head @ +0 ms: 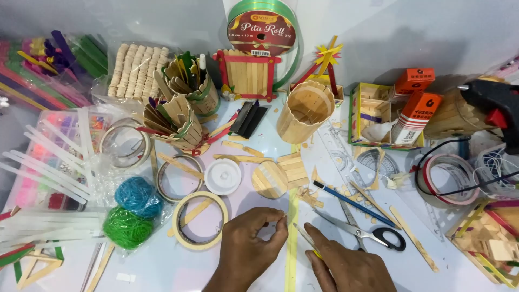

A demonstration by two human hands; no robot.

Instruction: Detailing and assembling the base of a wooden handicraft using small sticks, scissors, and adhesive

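Note:
My left hand (250, 244) rests low in the middle of the table, its thumb and forefinger pinched together on something too small to make out. Beside it my right hand (346, 262) lies flat, holding a thin yellowish stick (304, 236) that points up and left. A yellow-green strip of ribbon (292, 227) runs down the table between the two hands. Just right of my right hand lie black-handled scissors (363, 231). A round disc of craft sticks (269, 179) sits a little above my left hand.
A tape ring (199, 220) lies left of my left hand, with a white lid (223, 176) and blue (136, 196) and green (125, 227) thread balls nearby. A wooden stick cup (305, 111), a blue pencil (351, 204), a glue gun (494, 103) and stick-filled holders (181, 116) crowd the back.

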